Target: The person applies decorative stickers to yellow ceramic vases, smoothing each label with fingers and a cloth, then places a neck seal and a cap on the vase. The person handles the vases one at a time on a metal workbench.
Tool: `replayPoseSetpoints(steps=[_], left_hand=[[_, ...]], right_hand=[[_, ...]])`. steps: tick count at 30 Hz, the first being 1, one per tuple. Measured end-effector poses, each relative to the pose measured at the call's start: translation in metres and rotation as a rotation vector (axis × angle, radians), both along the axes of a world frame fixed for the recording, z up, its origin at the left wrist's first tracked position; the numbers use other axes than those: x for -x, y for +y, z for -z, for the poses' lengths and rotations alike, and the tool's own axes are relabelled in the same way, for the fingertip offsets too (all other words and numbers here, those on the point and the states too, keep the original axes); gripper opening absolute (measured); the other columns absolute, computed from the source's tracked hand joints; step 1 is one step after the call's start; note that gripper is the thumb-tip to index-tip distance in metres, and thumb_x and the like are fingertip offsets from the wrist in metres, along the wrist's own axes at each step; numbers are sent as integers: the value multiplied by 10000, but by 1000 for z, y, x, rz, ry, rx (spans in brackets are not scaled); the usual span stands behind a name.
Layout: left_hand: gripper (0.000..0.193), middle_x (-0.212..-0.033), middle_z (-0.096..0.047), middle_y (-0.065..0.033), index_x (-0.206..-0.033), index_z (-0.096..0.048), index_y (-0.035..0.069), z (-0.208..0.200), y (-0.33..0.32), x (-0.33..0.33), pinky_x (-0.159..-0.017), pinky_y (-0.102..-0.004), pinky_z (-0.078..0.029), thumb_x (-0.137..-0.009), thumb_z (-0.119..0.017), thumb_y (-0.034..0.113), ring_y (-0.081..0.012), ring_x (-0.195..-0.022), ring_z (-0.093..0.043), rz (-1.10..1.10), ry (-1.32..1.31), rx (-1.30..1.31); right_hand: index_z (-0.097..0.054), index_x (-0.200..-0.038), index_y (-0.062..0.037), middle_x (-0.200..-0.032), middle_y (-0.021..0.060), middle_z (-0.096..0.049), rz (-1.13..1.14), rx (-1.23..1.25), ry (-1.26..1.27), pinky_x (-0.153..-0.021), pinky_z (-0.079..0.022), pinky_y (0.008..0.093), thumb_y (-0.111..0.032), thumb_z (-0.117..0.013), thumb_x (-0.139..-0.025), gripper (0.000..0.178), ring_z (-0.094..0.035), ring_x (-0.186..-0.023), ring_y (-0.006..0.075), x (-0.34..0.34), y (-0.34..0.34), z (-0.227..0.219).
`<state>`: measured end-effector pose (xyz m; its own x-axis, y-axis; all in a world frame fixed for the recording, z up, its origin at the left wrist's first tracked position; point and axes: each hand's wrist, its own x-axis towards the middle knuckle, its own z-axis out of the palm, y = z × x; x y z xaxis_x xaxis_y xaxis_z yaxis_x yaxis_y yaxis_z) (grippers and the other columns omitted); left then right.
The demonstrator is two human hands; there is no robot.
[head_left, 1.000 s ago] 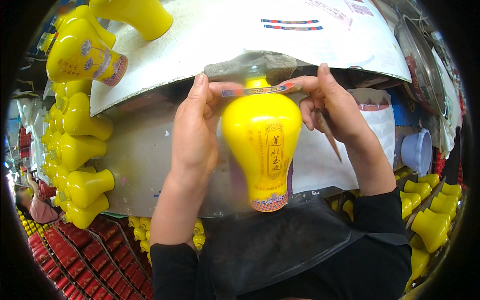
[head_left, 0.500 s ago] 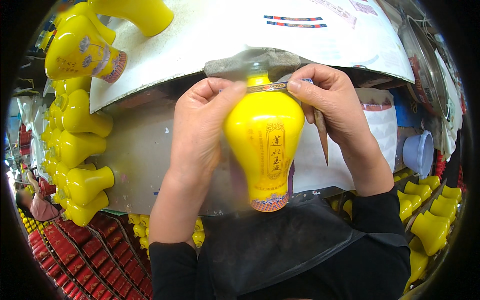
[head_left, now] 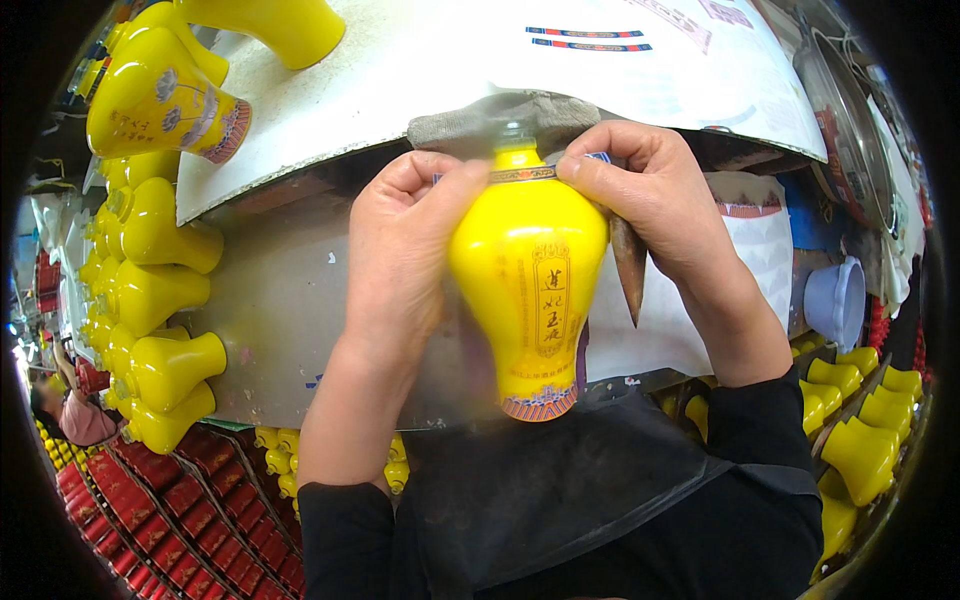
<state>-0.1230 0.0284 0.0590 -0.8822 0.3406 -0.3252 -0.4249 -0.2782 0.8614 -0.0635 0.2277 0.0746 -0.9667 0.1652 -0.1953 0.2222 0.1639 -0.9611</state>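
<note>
A glossy yellow vase-shaped bottle [head_left: 490, 265] lies with its base toward me, its neck at a grey cloth pad [head_left: 450, 131]. A narrow patterned decal strip [head_left: 523, 174] runs across the base of its neck. Thumb and fingers of my left hand [head_left: 405, 215] are closed on the strip's left end. My right hand [head_left: 645, 190] pinches the right end, where a blue tip shows past the fingers. A brown pointed blade-like tool [head_left: 629, 275] hangs down from under my right fingers; its upper part is hidden.
Two more decal strips [head_left: 590, 40] lie on the white table [head_left: 420, 70]. Decorated yellow bottles [head_left: 170, 100] stand at its left, with plain ones [head_left: 165, 240] below. A white sheet [head_left: 690, 310] and a pale bucket [head_left: 835, 305] are at right. Red boxes [head_left: 180, 500] fill the lower left.
My right thumb and fingers have moved slightly left and up along the strip, which now lies flatter against the neck. The pointed tool has turned a little. My left hand has barely moved.
</note>
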Motion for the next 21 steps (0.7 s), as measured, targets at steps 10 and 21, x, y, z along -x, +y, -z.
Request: replayPoseSetpoints(steps=[10, 21], left_hand=[[150, -910, -727, -67, -928, -675, 21, 3, -9, 3, -737, -231, -542, -889, -801, 92, -91, -786, -668, 54, -5, -15], [124, -1033, -745, -132, -933, -683, 1, -7, -16, -3, -838, -284, -567, -871, -786, 30, -141, -880, -692, 106, 14, -78]], right_hand=[[-747, -994, -16, -883, 60, -731, -42, 183, -74, -727, -559, 219, -224, -744, -927, 219, -700, -779, 102, 1, 1, -2], [-739, -969, -17, -876, 58, -722, -48, 217, -47, -722, -556, 219, -218, -749, -915, 208, -691, -759, 102, -8, 1, -10]])
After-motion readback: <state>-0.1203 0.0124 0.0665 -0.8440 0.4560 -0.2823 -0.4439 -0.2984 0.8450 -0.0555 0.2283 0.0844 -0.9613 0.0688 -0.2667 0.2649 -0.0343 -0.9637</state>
